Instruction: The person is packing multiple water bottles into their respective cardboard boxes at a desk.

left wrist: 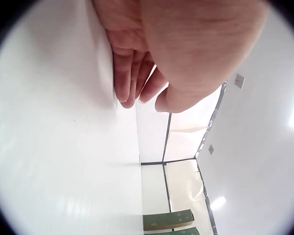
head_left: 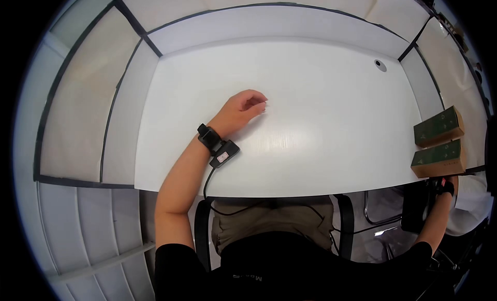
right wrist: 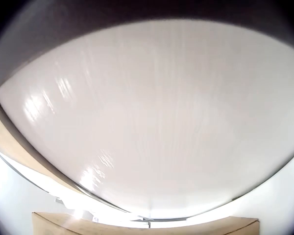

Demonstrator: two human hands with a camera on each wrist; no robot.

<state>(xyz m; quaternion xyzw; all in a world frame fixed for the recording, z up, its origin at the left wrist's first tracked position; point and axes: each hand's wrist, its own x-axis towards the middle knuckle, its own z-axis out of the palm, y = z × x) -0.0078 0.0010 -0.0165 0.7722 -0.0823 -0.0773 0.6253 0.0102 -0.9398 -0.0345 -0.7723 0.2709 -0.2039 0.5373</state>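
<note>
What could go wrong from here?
1. Drop: the near green box appears at the right front corner of the table; full support can't be confirmed, so it might tip.
2. Knock: the right forearm reaches up close by that box, and any grip is obscured; a bump could shift it.
3. Snag: the cable from the left wrist device hangs beside the chair armrest and might catch.

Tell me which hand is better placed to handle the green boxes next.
Probably the right hand: it is close to the boxes, though mostly hidden. The left hand is well away from them.
</note>
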